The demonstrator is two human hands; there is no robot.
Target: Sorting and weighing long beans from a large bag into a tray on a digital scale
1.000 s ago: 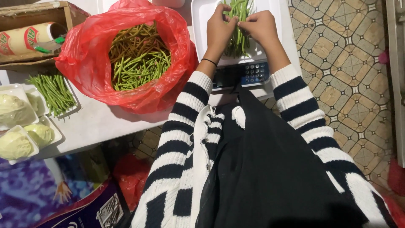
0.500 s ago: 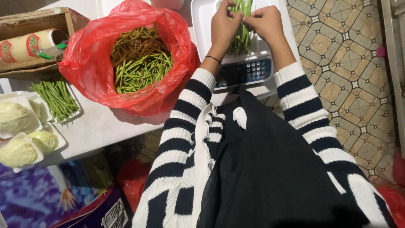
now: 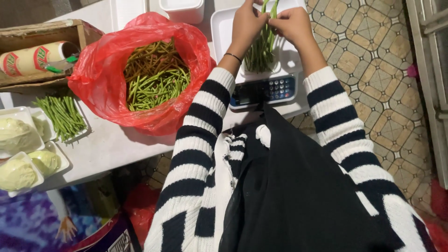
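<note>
Left hand (image 3: 246, 23) and right hand (image 3: 291, 23) — fingers pinched shut on slender green beans (image 3: 261, 46) — above a white foam tray (image 3: 223, 28).

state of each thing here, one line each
left hand: closed on the bean bundle
right hand: closed on the bean bundle
bean bundle: gathered, resting in the white tray on the scale
scale: loaded; display unreadable
red bag: open, holding loose beans
foam tray of beans: filled, uncovered
cabbage trays: filled
</note>
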